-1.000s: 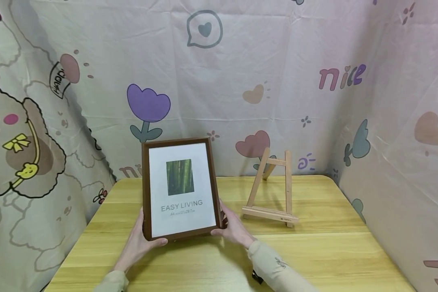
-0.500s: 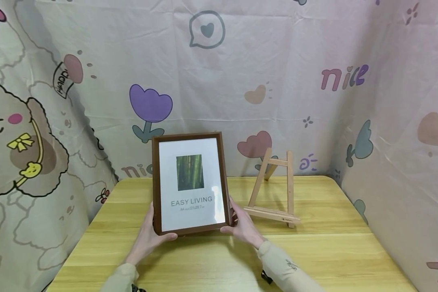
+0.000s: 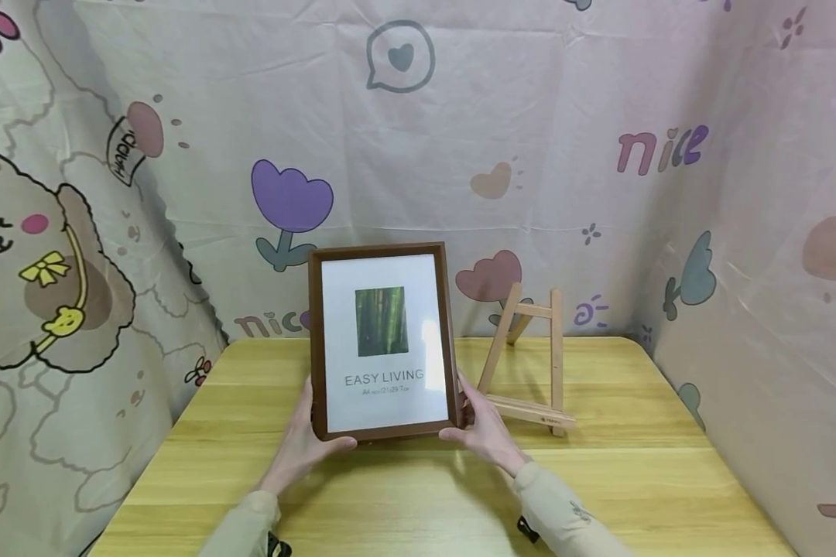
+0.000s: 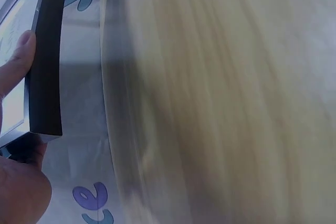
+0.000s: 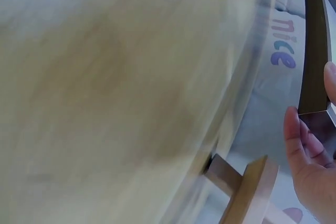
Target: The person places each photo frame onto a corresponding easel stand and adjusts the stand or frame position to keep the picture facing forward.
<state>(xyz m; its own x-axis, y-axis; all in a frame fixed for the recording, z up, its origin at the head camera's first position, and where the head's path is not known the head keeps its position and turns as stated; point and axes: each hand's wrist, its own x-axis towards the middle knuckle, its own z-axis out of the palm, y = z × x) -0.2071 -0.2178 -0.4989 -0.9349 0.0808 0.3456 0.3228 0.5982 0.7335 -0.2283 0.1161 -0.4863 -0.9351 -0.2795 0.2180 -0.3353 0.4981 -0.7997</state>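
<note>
A brown picture frame (image 3: pixel 390 394) with a white sheet, a green bamboo picture and the words "EASY LIVING" is held up, leaning slightly back. At its lower left corner my left hand (image 3: pixel 303 445) grips it, thumb on the front lower edge. My right hand (image 3: pixel 488 433) grips the lower right corner the same way. The left wrist view shows the thumb over the front of the frame (image 4: pixel 47 77). In the right wrist view, fingers (image 5: pixel 296 137) lie under the frame's corner, and table shows below it. A small wooden easel (image 3: pixel 556 363) stands just right of the right hand.
The light wooden table (image 3: pixel 418 503) spreads beneath both hands. A patterned cloth (image 3: pixel 564 93) hangs behind it and along both sides. In the right wrist view the easel's foot and ledge (image 5: pixel 247 192) are near the right hand.
Both hands have carried the picture frame to the right and a little upward, closer to the easel. The easel stays standing where it was.
</note>
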